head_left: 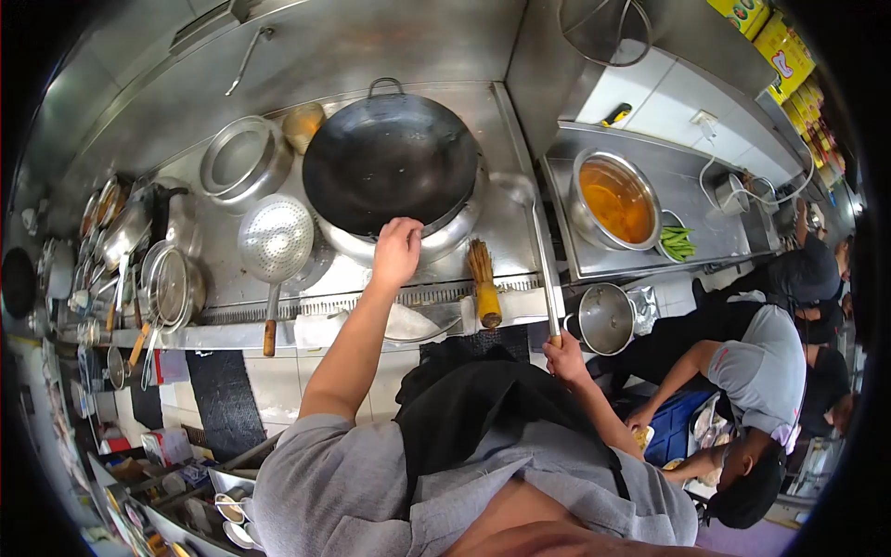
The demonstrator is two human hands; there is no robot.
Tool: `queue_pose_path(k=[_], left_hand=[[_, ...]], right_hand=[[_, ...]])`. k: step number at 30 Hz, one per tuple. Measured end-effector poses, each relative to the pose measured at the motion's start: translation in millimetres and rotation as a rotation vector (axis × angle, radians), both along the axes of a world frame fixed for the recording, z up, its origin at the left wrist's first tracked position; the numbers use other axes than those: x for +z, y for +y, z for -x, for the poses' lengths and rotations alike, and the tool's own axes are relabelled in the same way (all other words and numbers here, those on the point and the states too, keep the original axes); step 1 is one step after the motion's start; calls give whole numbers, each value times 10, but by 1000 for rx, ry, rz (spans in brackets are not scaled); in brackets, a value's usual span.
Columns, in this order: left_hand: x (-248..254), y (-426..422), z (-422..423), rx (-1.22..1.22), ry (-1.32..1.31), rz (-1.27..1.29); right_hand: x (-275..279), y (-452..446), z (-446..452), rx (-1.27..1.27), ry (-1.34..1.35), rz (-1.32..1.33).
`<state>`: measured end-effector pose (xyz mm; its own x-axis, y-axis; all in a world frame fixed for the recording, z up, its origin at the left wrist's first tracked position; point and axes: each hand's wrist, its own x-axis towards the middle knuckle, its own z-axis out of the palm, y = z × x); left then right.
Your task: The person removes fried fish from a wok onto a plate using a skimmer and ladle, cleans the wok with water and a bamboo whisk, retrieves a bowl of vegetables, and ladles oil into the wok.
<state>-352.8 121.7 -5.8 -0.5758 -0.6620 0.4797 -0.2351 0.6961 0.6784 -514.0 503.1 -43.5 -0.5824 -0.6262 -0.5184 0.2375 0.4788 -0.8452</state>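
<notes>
A black wok (390,162) sits on the round burner ring of the steel range, a little dark liquid spotting its inside. At its near rim, my left hand (397,249) is closed, fingers curled on the edge; whether a handle lies beneath them is hidden. My right hand (564,358) grips the wooden end of a long-handled ladle (544,251), whose bowl rests on the steel right of the wok. Between my hands, near the front edge, lies a bamboo wok brush (484,286) with a yellow grip.
Left of the wok are a perforated skimmer (277,239) and stacked steel pots (243,160). To the right stand a pot of orange liquid (617,202), green vegetables (677,243) in a bowl, and a lower steel pot (606,318). A co-worker (756,362) bends over a blue crate (670,432).
</notes>
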Motion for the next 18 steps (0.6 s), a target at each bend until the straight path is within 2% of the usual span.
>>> queue_pose_path(k=[2, 3, 4, 5, 6, 7, 9, 10, 11, 13, 15, 17, 18], left_hand=[[-233, -129, -82, 82, -75, 35], [-340, -169, -105, 82, -277, 95], [-399, -195, -101, 80, -477, 152], [-423, -183, -100, 89, -475, 158], [-438, -157, -103, 101, -401, 175], [-438, -137, -102, 112, -330, 192], [-445, -106, -90, 111, -346, 184], [-443, -85, -89, 105, -322, 180], [-416, -97, -83, 101, -298, 182], [-437, -134, -69, 104, -370, 130], [-415, -143, -30, 114, -368, 67], [-416, -103, 2, 180, -419, 65], [-421, -92, -1, 186, -388, 61]], right_hand=[[-607, 61, 120, 69, 158, -160], [-890, 88, 86, 81, 158, -149], [-1111, 133, 67, 125, 491, -239], [-1206, 150, 91, 162, 825, -326], [-1048, 105, 35, 122, 691, -407], [-1059, 70, 56, 129, 692, -398], [-1089, 58, 103, 203, 689, -563], [-1088, 56, 190, 275, 589, -592], [-1071, 56, 279, 290, 591, -572], [-867, -8, 440, 545, 764, -583], [-472, -358, 616, 458, 697, -447], [-368, -823, 693, 485, 576, -242], [-495, -1060, 670, 564, 626, -244]])
